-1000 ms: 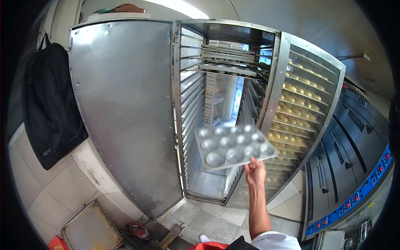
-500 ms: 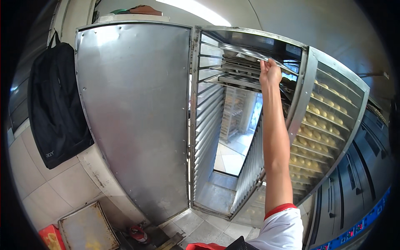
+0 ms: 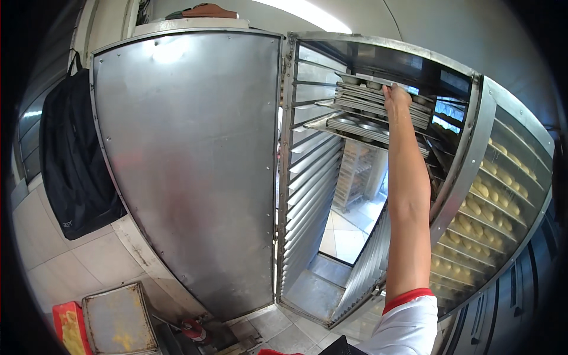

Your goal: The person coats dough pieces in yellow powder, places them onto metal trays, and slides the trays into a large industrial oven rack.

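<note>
My right hand [image 3: 398,96] is raised into the upper part of an open metal rack cabinet [image 3: 288,160]. Its fingers are closed on the front edge of a muffin pan [image 3: 374,83], whose round cups show at the left. That pan lies on top of a stack of thin metal pans [image 3: 355,97]. Below the stack, another group of pans with round cups [image 3: 355,125] rests on a shelf sheet. My forearm covers part of both groups. My left hand is out of the picture.
The cabinet's metal door [image 3: 189,171] stands wide at the left, near a hanging black bag [image 3: 77,148]. To the right, a clear-panelled door [image 3: 503,177] shows rows of pale dough pieces behind it. A stained tray [image 3: 118,319] and a red fire extinguisher [image 3: 194,330] are low at the left.
The top pan, tilted above the stack before, now lies lower and flatter on it, with my right hand still gripping its edge. My view has shifted, moving the cabinet rightward.
</note>
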{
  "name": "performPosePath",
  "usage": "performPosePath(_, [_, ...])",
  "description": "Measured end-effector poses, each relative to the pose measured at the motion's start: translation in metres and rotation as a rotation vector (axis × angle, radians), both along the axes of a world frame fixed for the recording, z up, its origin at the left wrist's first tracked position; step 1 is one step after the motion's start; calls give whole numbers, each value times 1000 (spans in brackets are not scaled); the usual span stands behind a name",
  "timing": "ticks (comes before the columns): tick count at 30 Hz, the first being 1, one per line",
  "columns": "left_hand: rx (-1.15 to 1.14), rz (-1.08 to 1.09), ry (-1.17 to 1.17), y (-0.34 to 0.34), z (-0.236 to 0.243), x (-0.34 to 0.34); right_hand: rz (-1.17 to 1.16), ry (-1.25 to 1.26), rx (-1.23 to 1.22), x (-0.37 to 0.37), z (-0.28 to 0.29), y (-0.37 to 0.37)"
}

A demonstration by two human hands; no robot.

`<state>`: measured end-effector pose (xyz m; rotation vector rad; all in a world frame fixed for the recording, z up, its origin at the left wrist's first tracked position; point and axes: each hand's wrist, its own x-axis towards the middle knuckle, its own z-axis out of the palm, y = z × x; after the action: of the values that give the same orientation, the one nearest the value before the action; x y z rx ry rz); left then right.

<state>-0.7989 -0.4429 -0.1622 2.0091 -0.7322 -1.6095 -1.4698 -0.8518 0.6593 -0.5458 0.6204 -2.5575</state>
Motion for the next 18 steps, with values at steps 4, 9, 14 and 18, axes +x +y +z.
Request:
performPosePath(4, [21,-123,-82,22,-33,-7,158,265,47,7,-16,28])
performPosePath(9, [-420,-1143,-995,74,-78,28,433,659,-81,91,-140,97])
performPosePath(14, [29,-173,-107,57,-100,6,1341,482,176,110,-481,154])
performPosePath(18, [226,-38,-143,66,-4,-40,1096,-584,726,168,-818,197])
